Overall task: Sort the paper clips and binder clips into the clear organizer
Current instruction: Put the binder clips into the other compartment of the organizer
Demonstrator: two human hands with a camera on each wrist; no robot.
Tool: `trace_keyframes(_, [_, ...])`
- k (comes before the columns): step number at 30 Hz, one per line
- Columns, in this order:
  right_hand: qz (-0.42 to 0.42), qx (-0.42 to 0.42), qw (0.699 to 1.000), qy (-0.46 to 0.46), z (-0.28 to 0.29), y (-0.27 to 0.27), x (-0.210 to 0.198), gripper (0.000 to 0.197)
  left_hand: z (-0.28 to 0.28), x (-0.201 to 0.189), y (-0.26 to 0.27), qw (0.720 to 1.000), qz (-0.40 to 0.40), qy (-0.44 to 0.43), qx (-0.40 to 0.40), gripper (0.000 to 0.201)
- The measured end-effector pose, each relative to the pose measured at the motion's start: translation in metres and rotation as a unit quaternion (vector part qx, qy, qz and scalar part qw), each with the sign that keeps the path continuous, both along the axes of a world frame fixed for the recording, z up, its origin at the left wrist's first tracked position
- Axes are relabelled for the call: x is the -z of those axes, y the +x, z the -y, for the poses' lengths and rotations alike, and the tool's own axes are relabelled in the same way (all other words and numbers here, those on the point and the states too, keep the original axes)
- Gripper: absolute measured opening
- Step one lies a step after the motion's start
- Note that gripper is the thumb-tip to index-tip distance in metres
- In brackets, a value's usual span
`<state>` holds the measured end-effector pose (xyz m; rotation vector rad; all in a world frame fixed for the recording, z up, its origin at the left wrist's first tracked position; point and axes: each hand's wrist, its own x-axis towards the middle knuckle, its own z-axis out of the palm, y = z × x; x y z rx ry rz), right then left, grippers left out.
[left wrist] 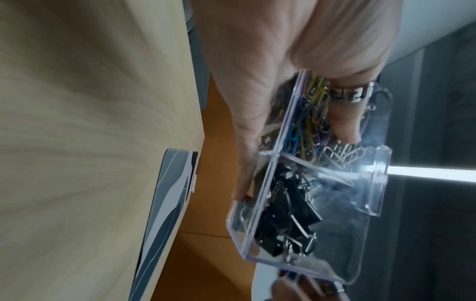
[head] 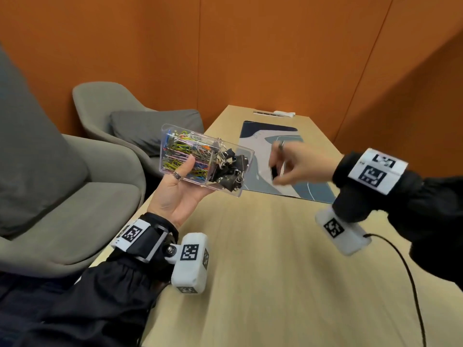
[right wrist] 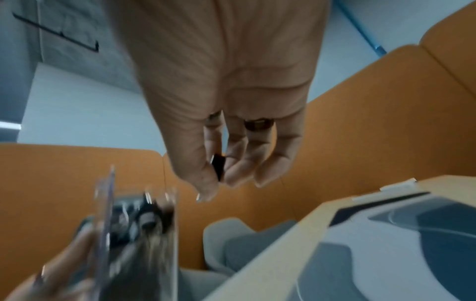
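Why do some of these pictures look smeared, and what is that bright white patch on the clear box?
Head view: the right hand is motion-blurred, the organizer in the left hand fairly sharp. Left wrist view: glare from a bright light strip flares on the organizer's wall, and the table is streaked. Right wrist view: blurred throughout, the organizer most smeared; the small black binder clip in the fingers is soft.

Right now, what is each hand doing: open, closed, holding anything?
Left hand: grips the clear organizer, thumb on its side wall, held above the table.
Right hand: pinches a small black binder clip.
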<state>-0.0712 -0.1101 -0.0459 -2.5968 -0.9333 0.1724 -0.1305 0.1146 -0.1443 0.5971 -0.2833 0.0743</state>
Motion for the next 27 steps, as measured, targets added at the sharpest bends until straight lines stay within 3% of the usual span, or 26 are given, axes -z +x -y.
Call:
trace_keyframes(4, [0.071,0.003,0.989,0.133,-0.005,-0.004,-0.044,0.025,0.006,0.004,0.001,1.000,0.013,0.015,0.018,0.057])
trace_keyframes(7, [0.071,-0.043,0.984,0.157,-0.019,-0.012,-0.055,0.024,0.010,0.004,0.001,0.999,0.015,0.028,0.018,0.056])
trace_keyframes(13, [0.003,-0.059,0.987,0.149,-0.035,-0.015,-0.032,0.020,0.011,-0.001,-0.003,1.000,0.004,0.025,0.007,0.073])
trace_keyframes(19, [-0.089,-0.011,0.970,0.226,-0.036,-0.011,-0.017,0.016,0.011,-0.003,-0.006,1.000,0.001,0.028,0.005,0.086])
trace_keyframes(27, [-0.078,-0.066,0.975,0.200,-0.037,-0.017,-0.015,0.005,0.009,-0.002,-0.005,1.000,0.004,0.025,0.012,0.091])
